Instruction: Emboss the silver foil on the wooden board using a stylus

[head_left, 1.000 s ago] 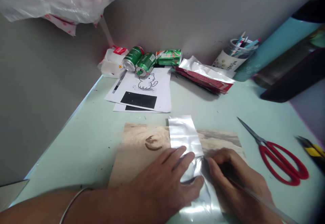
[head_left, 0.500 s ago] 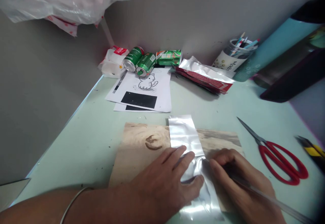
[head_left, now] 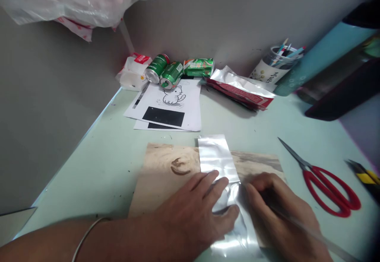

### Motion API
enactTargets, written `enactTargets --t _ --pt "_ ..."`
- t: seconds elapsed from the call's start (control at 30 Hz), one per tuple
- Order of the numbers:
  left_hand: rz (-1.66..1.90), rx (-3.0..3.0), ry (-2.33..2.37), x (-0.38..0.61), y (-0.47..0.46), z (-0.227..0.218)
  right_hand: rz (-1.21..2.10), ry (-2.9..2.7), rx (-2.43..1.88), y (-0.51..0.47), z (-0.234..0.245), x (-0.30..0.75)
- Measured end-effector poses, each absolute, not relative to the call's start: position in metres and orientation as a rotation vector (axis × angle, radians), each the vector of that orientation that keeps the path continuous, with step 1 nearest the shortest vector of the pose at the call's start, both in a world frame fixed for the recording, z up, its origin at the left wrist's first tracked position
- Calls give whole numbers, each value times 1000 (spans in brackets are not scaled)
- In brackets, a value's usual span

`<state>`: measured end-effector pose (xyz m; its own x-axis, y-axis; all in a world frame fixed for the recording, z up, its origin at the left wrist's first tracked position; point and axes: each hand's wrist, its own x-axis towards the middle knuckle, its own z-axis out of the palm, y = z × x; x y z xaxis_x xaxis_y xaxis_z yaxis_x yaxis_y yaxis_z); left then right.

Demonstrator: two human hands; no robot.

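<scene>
A strip of shiny silver metal sheet [head_left: 214, 151] lies lengthwise across a wooden board [head_left: 158, 183], with dents and creases in its middle and near part. My left hand [head_left: 197, 212] rests flat on the strip, fingers apart, pressing it down. Close to the strip's right edge, my right hand [head_left: 280, 210] grips a long, thin pen-like tool [head_left: 311, 232]. Its shaft slants back to the lower right and is blurred; my fingers hide its tip, so I cannot tell whether it touches the metal.
Red-handled scissors [head_left: 332, 190] and a yellow-and-black tool [head_left: 362, 179] lie at right. Behind are printed sheets [head_left: 190, 111], several green cans [head_left: 198, 67], a foil packet [head_left: 240, 90], a pencil jar [head_left: 268, 70] and a blue bottle [head_left: 329, 52]. A plastic bag [head_left: 80, 0] hangs upper left.
My right hand and the tool have shifted slightly, the tip moving off the dented spot. My left hand and the metal strip stay put; the view has moved a little.
</scene>
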<state>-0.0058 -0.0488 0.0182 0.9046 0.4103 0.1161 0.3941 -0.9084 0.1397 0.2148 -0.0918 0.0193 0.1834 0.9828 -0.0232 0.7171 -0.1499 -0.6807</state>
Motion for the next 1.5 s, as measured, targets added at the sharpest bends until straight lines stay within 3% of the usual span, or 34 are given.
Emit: enactTargets --t 0.23,0.57,0.83,1.07,1.33,1.5 --pt "202 2943 609 -6 -49 17 770 -1545 -1843 -91 22 211" --pt "186 2931 612 -6 -48 19 620 -1613 -1941 -90 21 210" --pt "164 2912 597 -5 -49 17 759 -1550 -1832 -90 21 212" --pt "157 2919 605 -5 -48 19 650 -1520 -1928 -89 20 211" --pt "176 2914 608 -5 -48 19 838 -1461 -1843 -90 24 204" --pt "179 2916 611 -6 -48 20 718 -1478 -1918 -89 20 208"
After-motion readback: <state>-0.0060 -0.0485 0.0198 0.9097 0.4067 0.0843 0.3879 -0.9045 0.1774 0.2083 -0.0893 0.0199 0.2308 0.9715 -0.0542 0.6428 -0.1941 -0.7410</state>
